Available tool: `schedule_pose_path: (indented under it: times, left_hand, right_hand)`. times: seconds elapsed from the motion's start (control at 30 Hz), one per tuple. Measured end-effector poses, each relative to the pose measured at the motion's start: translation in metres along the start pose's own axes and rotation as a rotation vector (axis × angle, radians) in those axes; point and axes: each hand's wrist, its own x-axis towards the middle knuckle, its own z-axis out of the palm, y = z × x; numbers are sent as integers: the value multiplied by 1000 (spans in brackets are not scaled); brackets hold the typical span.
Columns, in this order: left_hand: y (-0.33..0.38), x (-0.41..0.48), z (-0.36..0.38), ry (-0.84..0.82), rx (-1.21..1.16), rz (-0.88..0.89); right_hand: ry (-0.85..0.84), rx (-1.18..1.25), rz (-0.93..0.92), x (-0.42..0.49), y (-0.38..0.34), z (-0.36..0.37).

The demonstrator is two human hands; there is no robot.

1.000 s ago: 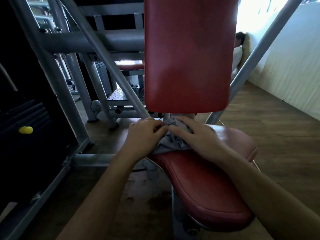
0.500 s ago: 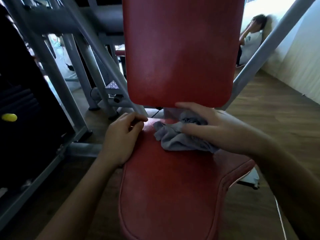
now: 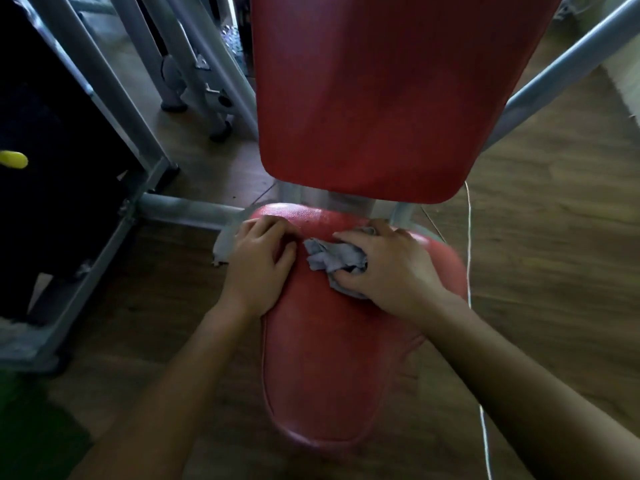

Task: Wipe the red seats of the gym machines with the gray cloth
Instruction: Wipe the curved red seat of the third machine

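Note:
The red seat (image 3: 332,368) of a gym machine lies straight below me, its narrow end toward me. A red back pad (image 3: 381,91) stands upright behind it. My right hand (image 3: 388,265) presses a crumpled gray cloth (image 3: 332,259) onto the rear part of the seat, fingers closed over it. My left hand (image 3: 259,261) rests on the seat's rear left edge, fingers curled, holding nothing that I can see.
Gray steel frame tubes (image 3: 187,207) run left of the seat and one slants up at the right (image 3: 554,74). A black weight stack with a yellow pin (image 3: 12,159) stands at the left. A thin white cord (image 3: 468,258) hangs along the seat's right side. Wooden floor lies all around.
My view has tilted down over the seat. My right hand has shifted with the cloth toward the seat's rear right, and my left hand has settled on the rear left edge.

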Motion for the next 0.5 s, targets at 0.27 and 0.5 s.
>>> schedule_pose_path:
  times: [0.27, 0.5]
  left_hand:
    - [29, 11, -27, -207, 27, -181]
    - [84, 8, -50, -183, -138, -517]
  right_hand:
    - [-180, -74, -67, 10, -1, -27]
    - [-381, 64, -196, 11, 35, -69]
